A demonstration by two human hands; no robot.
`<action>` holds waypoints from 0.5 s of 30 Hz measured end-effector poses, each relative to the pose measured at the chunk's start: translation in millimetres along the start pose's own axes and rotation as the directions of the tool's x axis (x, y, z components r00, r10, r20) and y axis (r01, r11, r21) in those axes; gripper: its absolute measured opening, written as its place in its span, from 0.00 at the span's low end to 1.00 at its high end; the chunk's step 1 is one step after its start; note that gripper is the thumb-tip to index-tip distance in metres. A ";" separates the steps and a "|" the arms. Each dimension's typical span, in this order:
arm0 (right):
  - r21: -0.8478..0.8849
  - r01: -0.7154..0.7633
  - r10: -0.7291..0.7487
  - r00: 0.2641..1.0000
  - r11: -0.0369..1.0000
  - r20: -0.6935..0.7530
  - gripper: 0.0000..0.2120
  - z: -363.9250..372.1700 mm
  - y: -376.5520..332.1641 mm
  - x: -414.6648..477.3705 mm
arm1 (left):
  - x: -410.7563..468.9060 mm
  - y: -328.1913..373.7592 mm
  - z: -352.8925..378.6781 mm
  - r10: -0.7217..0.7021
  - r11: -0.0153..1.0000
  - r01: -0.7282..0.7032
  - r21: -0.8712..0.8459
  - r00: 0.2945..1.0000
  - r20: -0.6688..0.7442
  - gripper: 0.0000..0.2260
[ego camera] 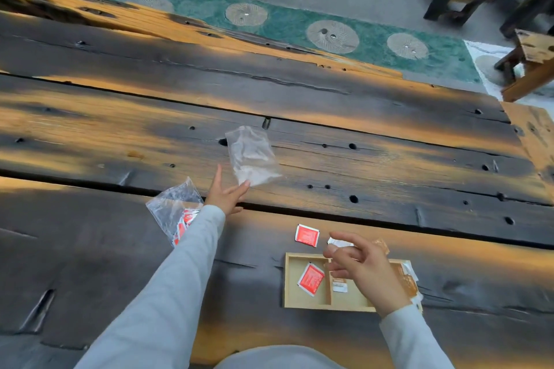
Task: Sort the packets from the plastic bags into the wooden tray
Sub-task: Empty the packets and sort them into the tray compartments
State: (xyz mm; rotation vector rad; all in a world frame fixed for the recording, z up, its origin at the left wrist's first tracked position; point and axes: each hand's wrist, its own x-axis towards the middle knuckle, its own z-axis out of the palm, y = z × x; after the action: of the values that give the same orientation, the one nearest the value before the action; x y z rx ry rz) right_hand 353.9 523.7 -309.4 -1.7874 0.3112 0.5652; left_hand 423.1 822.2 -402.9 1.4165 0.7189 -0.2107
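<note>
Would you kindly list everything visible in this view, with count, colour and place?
Empty plastic bag: one, clear, table centre, at the left fingertips.
Plastic bag with packets: one, clear, red packets inside, left of the left arm.
Red packets: two; one on the table beyond the tray, one in the tray's left compartment.
Wooden tray: one, pale, near edge, partly under the right hand.
Orange packets: number unclear, tray's right side.
Table: one, dark planks.
Benches: several, beyond.
Left hand: open.
Right hand: over the tray, grip unclear.
</note>
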 end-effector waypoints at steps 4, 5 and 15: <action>0.007 -0.006 0.006 1.000 1.000 0.001 0.09 10.0 -5.6 3.7 | 14.1 -24.8 -30.4 -0.136 0.966 0.159 0.205 0.983 -0.121 0.53; 0.005 -0.004 0.004 1.000 1.000 0.002 0.09 12.2 -6.9 5.1 | 9.8 -29.3 -38.1 -0.131 0.950 0.186 0.250 0.967 -0.218 0.47; -0.021 0.016 -0.016 1.000 1.000 0.008 0.09 20.7 -3.9 10.4 | -18.6 -97.4 -90.0 -0.203 0.659 0.436 0.613 0.888 -0.413 0.34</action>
State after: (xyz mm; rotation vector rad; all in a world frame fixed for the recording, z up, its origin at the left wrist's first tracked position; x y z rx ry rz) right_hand 360.2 545.4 -315.9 -1.8058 0.2868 0.5655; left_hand 326.5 884.9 -471.2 2.0668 1.2500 -0.6028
